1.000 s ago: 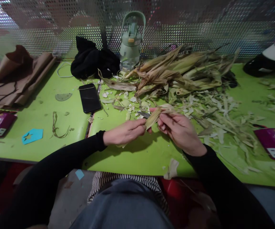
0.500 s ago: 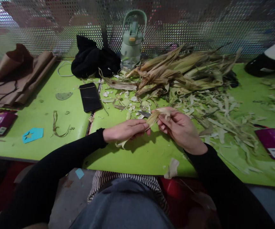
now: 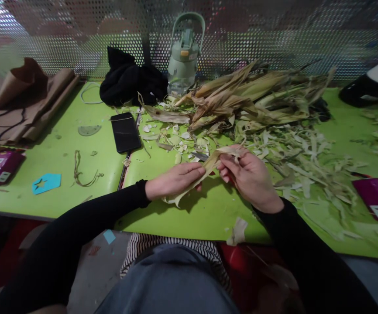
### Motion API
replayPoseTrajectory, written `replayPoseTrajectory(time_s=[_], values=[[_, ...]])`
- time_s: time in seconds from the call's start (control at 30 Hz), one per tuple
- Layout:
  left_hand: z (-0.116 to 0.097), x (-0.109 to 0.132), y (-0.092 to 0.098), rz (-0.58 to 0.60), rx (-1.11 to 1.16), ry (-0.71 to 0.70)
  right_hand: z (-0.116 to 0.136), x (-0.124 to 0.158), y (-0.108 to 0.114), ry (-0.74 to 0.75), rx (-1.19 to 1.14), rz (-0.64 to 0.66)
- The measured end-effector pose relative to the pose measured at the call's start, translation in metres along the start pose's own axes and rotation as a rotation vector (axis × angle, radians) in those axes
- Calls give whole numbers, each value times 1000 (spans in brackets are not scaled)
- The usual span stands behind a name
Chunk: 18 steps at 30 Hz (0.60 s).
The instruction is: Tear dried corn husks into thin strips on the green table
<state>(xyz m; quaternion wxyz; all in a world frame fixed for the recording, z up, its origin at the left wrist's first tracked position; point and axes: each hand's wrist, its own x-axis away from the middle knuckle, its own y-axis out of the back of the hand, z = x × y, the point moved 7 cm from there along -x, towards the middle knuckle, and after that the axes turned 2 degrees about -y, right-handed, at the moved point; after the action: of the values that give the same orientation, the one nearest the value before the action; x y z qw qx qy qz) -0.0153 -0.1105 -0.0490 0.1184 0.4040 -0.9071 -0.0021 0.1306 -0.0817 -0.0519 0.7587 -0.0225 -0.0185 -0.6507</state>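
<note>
A pale, dry corn husk (image 3: 211, 162) stretches between my two hands above the green table (image 3: 189, 222). My left hand (image 3: 179, 178) pinches its lower part, and a loose end hangs out below the fingers. At the husk's upper end, my right hand (image 3: 246, 174) grips it between thumb and fingers. Just behind the hands lies a dark blade-like piece (image 3: 200, 155), partly hidden by the husk. Beyond that, a heap of dry corn husks (image 3: 241, 96) spreads across the back of the table, with husk scraps (image 3: 307, 148) strewn to the right.
A phone (image 3: 125, 132) lies left of the scraps. Behind stand a green water bottle (image 3: 183, 61) and a black cloth bundle (image 3: 132, 83). Brown paper (image 3: 28, 104), a blue cutout (image 3: 46, 183) and purple boxes (image 3: 2, 166) are at the sides. A perforated metal screen (image 3: 241, 30) closes the back.
More of the husk now shows stretched between the hands, and its loose end hangs further out below my left hand. The camera view has shifted slightly.
</note>
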Motion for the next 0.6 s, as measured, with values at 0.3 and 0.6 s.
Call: replayPoseTrajectory(time_s=[0.3, 0.6], values=[[-3, -3, 5, 25, -353, -40, 0, -1, 1, 31, 17, -39], [0, -5, 8, 5, -484, -3, 14, 5, -11, 18, 253, 112]])
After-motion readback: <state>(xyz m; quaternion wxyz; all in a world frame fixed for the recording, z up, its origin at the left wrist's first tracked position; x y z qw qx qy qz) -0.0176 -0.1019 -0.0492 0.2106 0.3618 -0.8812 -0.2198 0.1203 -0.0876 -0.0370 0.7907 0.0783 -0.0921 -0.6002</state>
